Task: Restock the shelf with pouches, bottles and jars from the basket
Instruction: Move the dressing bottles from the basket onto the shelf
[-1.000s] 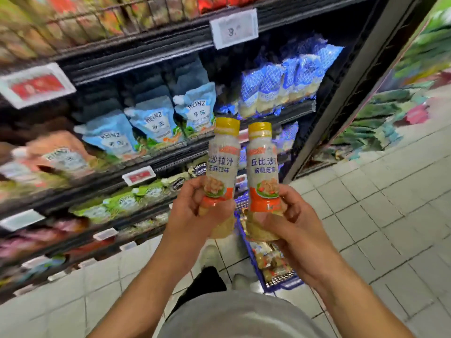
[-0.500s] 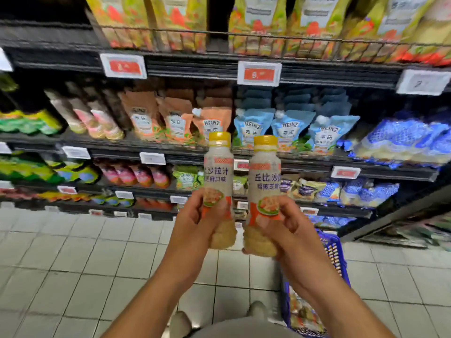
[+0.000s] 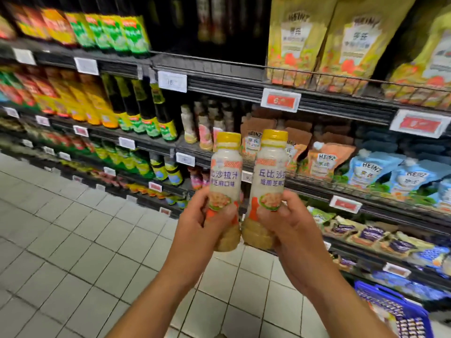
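head view shows the left hand [image 3: 195, 223] gripping one upright bottle [image 3: 225, 172], the right hand [image 3: 290, 228] its twin bottle [image 3: 269, 172], matching shelf bottles [image 3: 189, 125] standing ahead, up-left, nearer the left hand.

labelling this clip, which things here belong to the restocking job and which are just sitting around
In the job: pale yellow-capped plastic bottle in left hand; matching bottle in right hand; blue plastic basket.
Just there: dark bottles with green labels; blue Heinz pouches; tall yellow Heinz pouches.

Pale tiled floor [image 3: 73, 240], dark store shelves [image 3: 227, 87], white price tags [image 3: 172, 81]
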The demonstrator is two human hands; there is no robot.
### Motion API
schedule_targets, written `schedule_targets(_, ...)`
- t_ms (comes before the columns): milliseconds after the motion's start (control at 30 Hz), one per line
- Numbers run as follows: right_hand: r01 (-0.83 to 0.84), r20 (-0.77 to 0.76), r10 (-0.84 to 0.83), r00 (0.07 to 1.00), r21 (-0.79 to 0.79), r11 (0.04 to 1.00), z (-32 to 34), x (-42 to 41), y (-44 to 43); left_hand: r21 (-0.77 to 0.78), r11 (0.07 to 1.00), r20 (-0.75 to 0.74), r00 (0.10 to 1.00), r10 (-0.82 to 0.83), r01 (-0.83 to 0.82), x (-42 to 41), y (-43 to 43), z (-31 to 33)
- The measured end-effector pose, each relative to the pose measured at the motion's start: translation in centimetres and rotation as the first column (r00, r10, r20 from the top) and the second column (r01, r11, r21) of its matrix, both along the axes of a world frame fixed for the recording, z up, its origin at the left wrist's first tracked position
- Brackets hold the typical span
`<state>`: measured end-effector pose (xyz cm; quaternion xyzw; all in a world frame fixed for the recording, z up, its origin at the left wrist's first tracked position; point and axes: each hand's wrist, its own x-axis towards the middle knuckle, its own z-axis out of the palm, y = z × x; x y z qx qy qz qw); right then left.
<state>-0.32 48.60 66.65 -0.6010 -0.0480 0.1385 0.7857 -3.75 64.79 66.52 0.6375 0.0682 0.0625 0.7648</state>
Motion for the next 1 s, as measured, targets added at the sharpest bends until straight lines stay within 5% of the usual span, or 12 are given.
schedule_targets(1000, -0.018, 0.333, 0.042, 0.942, -0.077, 0.997, 9.8, 24.2, 12.0, -0.003, 0.998, 0.273, 0.96, 0.058, -0.059, 25.2, 12.9, 9.0)
